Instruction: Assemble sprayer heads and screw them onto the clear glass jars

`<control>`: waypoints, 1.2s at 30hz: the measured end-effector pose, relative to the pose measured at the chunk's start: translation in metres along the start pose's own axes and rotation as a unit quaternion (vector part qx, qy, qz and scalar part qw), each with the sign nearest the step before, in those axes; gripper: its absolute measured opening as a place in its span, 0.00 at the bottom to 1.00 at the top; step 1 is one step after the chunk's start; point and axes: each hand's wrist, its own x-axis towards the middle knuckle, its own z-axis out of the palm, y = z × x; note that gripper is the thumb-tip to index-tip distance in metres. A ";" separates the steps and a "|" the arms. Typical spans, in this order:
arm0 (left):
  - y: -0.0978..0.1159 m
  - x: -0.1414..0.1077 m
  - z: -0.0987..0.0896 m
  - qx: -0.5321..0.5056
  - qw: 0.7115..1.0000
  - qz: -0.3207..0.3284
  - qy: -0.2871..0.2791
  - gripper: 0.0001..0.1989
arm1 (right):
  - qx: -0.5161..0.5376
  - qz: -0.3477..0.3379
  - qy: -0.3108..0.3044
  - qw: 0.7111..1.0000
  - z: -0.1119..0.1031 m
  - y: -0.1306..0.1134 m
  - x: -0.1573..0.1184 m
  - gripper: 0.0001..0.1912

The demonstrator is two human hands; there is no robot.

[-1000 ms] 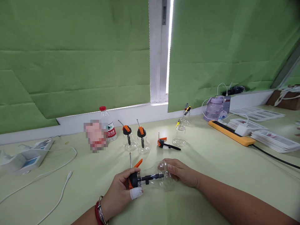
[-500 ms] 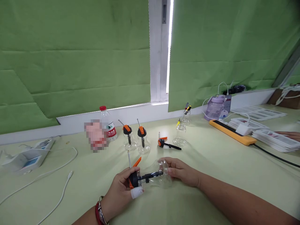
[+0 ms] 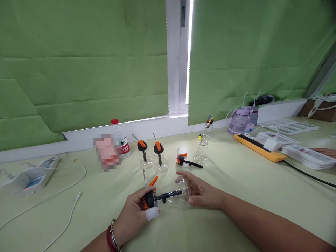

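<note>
A clear glass bottle [image 3: 172, 201] lies on its side above the table, its base to the right. My left hand [image 3: 139, 206], with white tape on the thumb, is closed round the black and orange pump head [image 3: 149, 199] at its neck. The black tube reaches into the bottle. My right hand [image 3: 203, 192] is curved round the bottle's base, fingers apart; whether it touches the glass is hard to tell. Behind stand two similar bottles with pump heads [image 3: 142, 145] [image 3: 158, 147]. A loose pump head [image 3: 180, 160] lies beside an uncapped glass bottle [image 3: 201, 154].
A red-capped water bottle [image 3: 122, 140] and a blurred pink item [image 3: 107, 152] stand at the back left. White cables and a power strip [image 3: 39, 178] lie left. On the right are an orange power strip [image 3: 258, 147], a purple jug [image 3: 240, 120], white trays [image 3: 307, 155] and another person's hand [image 3: 325, 151].
The fingers and thumb of my right hand have spread and loosened round the bottle's base. My left hand has hardly moved and keeps its grip on the pump head.
</note>
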 end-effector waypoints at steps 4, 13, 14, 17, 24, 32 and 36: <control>0.000 0.000 -0.001 -0.004 1.000 -0.007 0.002 0.25 | -0.011 0.010 0.002 1.000 0.000 0.001 -0.001 0.45; 0.001 -0.002 0.001 0.050 0.998 0.046 -0.003 0.23 | -0.026 0.025 0.000 0.999 0.003 -0.008 0.003 0.25; 0.001 -0.002 0.001 0.052 0.998 0.047 -0.004 0.24 | -0.036 0.024 0.006 0.999 0.002 -0.007 0.003 0.26; -0.002 -0.002 0.000 0.047 0.998 0.039 -0.003 0.24 | -0.056 0.028 0.015 0.998 0.001 -0.004 0.003 0.27; -0.002 0.001 0.000 0.003 1.000 -0.007 0.005 0.26 | -0.003 -0.001 0.002 1.000 0.001 0.000 0.001 0.44; 0.000 0.001 0.000 -0.006 1.000 -0.016 0.013 0.26 | 0.015 0.016 -0.006 1.000 0.001 0.002 0.000 0.46; 0.000 -0.001 0.001 0.008 1.000 -0.012 0.011 0.26 | 0.022 0.017 -0.005 1.000 0.001 0.001 0.001 0.43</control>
